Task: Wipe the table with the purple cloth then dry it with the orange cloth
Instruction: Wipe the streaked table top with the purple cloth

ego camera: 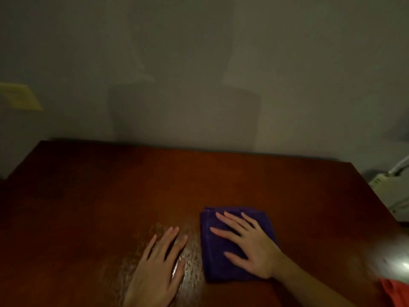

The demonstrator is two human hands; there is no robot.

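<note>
The right hand (250, 247) lies flat on the folded purple cloth (223, 260), fingers straight and spread, pointing up and to the left, with the forearm running off toward the lower right. The left hand (158, 269) rests palm down on the bare wood just beside the cloth, fingers straight and close together, holding nothing. The cloth sits on the near right part of the brown wooden table (88, 196), whose surface shows a wet, mottled sheen around the left hand. A bit of orange cloth (396, 291) shows at the lower right corner. Behind the table stands a plain grey wall (199, 63) with a yellowish note (20, 96) at the left; the room is dim.
</note>
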